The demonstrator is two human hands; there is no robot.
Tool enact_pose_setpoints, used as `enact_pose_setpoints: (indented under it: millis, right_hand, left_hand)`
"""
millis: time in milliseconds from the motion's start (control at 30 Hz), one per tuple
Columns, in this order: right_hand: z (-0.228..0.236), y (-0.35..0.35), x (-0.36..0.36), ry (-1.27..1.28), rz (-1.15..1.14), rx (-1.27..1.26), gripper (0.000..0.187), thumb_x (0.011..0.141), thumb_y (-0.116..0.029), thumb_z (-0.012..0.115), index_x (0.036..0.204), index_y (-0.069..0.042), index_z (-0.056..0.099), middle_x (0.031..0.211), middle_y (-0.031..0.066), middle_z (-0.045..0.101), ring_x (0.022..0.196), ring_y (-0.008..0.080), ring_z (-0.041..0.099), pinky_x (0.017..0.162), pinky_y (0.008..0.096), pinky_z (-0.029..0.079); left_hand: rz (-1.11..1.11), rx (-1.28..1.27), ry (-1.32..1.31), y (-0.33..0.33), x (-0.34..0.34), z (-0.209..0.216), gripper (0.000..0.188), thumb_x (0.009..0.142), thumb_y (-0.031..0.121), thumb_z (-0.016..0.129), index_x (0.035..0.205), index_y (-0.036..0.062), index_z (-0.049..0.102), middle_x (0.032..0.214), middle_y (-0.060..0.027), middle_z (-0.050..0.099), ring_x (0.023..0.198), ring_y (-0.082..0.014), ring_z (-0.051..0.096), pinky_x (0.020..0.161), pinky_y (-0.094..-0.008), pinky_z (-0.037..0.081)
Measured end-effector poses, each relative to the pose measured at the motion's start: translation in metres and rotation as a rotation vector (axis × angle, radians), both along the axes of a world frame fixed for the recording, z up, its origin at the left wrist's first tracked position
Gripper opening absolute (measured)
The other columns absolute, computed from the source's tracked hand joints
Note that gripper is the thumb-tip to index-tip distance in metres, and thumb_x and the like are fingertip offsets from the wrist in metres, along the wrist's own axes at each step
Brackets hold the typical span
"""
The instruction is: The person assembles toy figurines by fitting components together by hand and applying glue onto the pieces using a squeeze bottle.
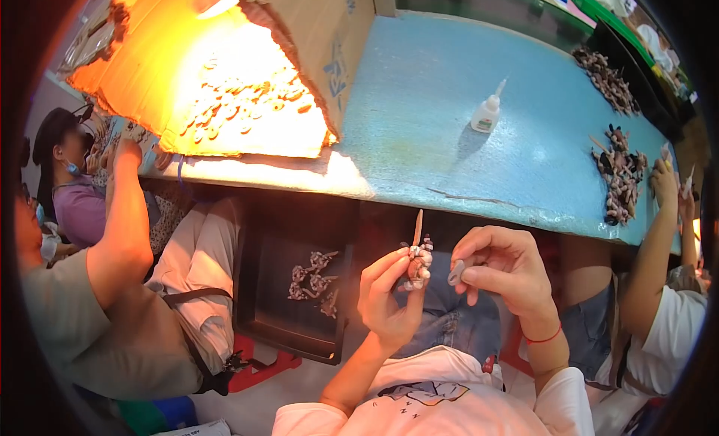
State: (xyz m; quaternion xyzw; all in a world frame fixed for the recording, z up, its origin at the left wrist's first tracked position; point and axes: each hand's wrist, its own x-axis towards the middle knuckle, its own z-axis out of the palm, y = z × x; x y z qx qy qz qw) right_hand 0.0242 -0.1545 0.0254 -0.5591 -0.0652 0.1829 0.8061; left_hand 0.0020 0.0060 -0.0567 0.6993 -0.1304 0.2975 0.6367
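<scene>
Over my lap, my left hand (391,305) pinches a small pinkish-brown and white figurine (421,267), from which a thin pointed stick (418,228) sticks up. Just to its right, apart from the figurine, my right hand (513,275) is closed, with thumb and fingertips on a small flat grey piece (454,273). What the piece is cannot be made out. Both hands are just in front of the table's near edge. A white squeeze bottle with a thin nozzle (486,115) stands upright on the blue table (419,106), beyond my hands.
A black tray (288,331) holding several figurines (314,279) is to my left. Above it, a brightly lit cardboard box (329,54) contains many small oval pieces (225,106). Figurine piles (620,174) lie at the table's right. Co-workers sit on both sides, a bare arm (648,241) at right.
</scene>
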Motion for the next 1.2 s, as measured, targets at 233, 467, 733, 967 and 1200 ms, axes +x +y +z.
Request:
enact_pose_setpoints:
  millis: [233, 467, 733, 967, 1200]
  right_hand:
    - [-0.008, -0.001, -0.001, 0.085, -0.096, 0.089, 0.020, 0.078, 0.003, 0.061, 0.097, 0.007, 0.056, 0.083, 0.0110, 0.061, 0.072, 0.0145, 0.061, 0.053, 0.0237, 0.051]
    - [-0.014, 0.002, 0.002, 0.121, -0.060, 0.078, 0.017, 0.079, 0.002, 0.061, 0.095, 0.006, 0.055, 0.082, 0.0117, 0.062, 0.071, 0.0151, 0.062, 0.059, 0.0245, 0.052]
    - [-0.016, 0.007, 0.004, 0.151, -0.027, 0.058, 0.017, 0.079, 0.002, 0.061, 0.095, 0.006, 0.055, 0.082, 0.0117, 0.062, 0.071, 0.0147, 0.062, 0.060, 0.0244, 0.053]
    - [-0.017, 0.010, 0.006, 0.174, -0.038, 0.075, 0.016, 0.078, 0.004, 0.061, 0.091, 0.005, 0.053, 0.082, 0.0125, 0.062, 0.070, 0.0164, 0.063, 0.058, 0.0257, 0.054]
    - [-0.023, 0.011, 0.007, 0.217, -0.050, 0.135, 0.016, 0.076, 0.004, 0.063, 0.088, 0.004, 0.053, 0.083, 0.0126, 0.062, 0.067, 0.0162, 0.063, 0.056, 0.0260, 0.054]
  left_hand:
    - [0.088, 0.189, -0.123, -0.008, 0.008, 0.001, 0.037, 0.071, -0.011, 0.063, 0.105, -0.0020, 0.054, 0.106, -0.0167, 0.053, 0.089, -0.0260, 0.061, 0.071, -0.0295, 0.053]
    - [0.116, 0.288, -0.154, -0.002, 0.009, -0.002, 0.037, 0.066, -0.012, 0.064, 0.101, -0.0022, 0.055, 0.103, -0.0164, 0.053, 0.090, -0.0241, 0.058, 0.076, -0.0295, 0.051]
    - [0.118, 0.282, -0.178, 0.002, 0.009, -0.002, 0.037, 0.065, -0.011, 0.065, 0.099, -0.0016, 0.056, 0.102, -0.0157, 0.053, 0.090, -0.0257, 0.058, 0.078, -0.0317, 0.051]
    - [0.127, 0.290, -0.198, 0.005, 0.011, -0.003, 0.035, 0.065, -0.010, 0.067, 0.097, -0.0009, 0.057, 0.101, -0.0154, 0.053, 0.089, -0.0262, 0.058, 0.077, -0.0332, 0.051]
    - [0.135, 0.300, -0.209, 0.004, 0.014, 0.000, 0.035, 0.065, -0.010, 0.069, 0.097, -0.0007, 0.057, 0.099, -0.0152, 0.053, 0.085, -0.0257, 0.060, 0.073, -0.0320, 0.052]
